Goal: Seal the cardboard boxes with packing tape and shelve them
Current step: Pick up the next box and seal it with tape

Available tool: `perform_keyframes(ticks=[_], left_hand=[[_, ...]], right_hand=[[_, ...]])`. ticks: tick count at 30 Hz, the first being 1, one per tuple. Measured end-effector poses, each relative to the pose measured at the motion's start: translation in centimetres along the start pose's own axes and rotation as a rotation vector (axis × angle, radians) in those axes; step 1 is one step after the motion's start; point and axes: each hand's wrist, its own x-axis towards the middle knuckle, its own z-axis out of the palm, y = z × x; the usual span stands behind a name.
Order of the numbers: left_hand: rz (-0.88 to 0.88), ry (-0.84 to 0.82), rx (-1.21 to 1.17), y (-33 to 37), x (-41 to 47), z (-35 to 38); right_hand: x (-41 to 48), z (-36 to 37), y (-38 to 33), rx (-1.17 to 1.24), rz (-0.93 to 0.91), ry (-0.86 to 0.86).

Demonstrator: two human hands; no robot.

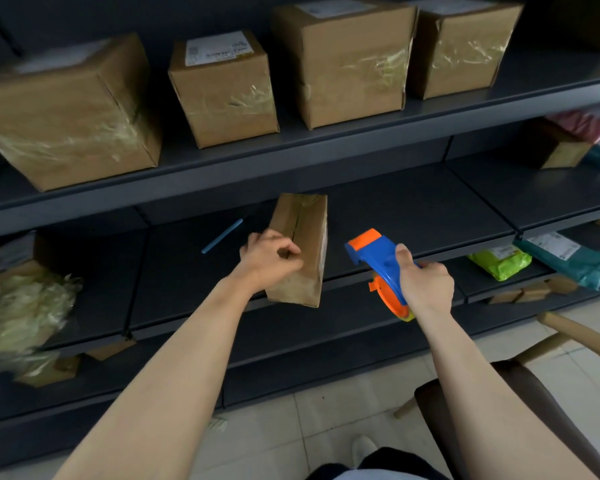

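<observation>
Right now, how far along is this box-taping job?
Done: four taped boxes sit on the upper shelf. In hand: the left hand grips a small box at the middle shelf, the right hand holds the tape dispenser beside it. Left: that box's seam seemingly needs tape, then shelving.

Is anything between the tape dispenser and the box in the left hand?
Nothing visible. The tape dispenser in the right hand faces the box across an open gap; the blue stick lies beyond it.

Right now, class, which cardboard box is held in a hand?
The narrow box at the middle shelf, gripped by the left hand; the four boxes on the upper shelf stand untouched.
</observation>
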Motion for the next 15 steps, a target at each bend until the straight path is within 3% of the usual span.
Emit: perform_keyframes(ticks=[5, 15], left_hand=[[-0.248, 0.058, 0.243, 2.6, 1.3, 2.2], [-0.080, -0.175, 0.118, -1.7, 1.9, -0.6]], right_hand=[[-0.1, 0.2, -0.6, -0.015, -0.053, -0.033], [0.7, -0.6, -1.8, 0.080, -0.082, -0.082]])
